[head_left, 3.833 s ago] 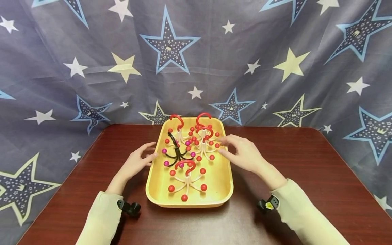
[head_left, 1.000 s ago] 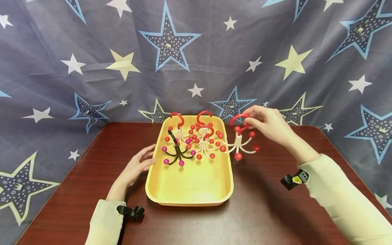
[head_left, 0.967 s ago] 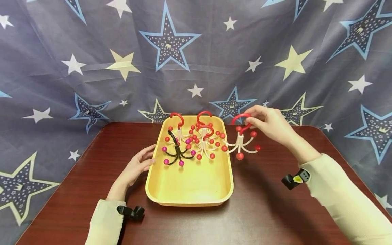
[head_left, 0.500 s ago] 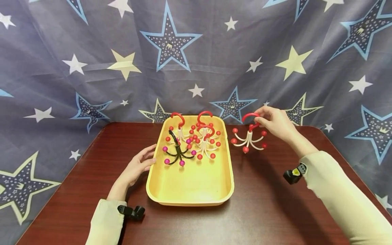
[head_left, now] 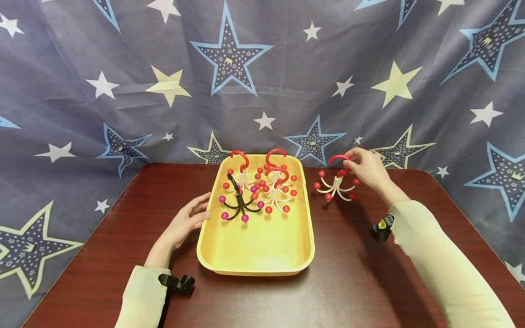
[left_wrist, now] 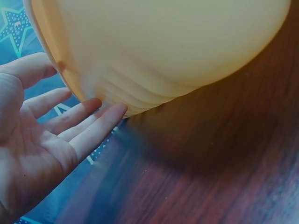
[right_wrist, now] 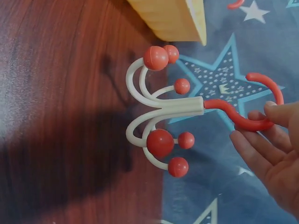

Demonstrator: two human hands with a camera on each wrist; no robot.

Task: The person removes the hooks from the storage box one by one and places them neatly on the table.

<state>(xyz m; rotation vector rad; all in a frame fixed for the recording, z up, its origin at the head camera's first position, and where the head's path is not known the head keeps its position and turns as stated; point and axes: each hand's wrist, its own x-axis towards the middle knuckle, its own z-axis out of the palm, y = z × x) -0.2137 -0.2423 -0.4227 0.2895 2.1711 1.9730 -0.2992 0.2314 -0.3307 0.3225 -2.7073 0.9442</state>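
Note:
My right hand (head_left: 367, 172) pinches the red hook of a white multi-arm hanger (head_left: 337, 183) over the table, right of the yellow tray (head_left: 256, 248). In the right wrist view, thumb and fingers hold the red hook's curve; the white arms (right_wrist: 180, 107) end in red balls and point down at the table. My left hand (head_left: 186, 223) lies at the tray's left side. Its fingers (left_wrist: 96, 130) are nearly straight and reach the tray's outer wall in the left wrist view. Inside the tray stand a black hanger (head_left: 239, 200) with magenta balls and several red-hooked white hangers (head_left: 275, 193).
The hangers fill the tray's far half; its near half shows bare yellow floor. A dark reddish wooden table (head_left: 262, 300) carries the tray. Behind it hangs a grey curtain (head_left: 262, 86) with stars. Black wrist cameras (head_left: 176, 283) sit on both sleeves.
My right hand has taken a white hanger from the tray's near half, carried it over the right rim, then farther right and lower toward the table. My left hand stays beside the tray.

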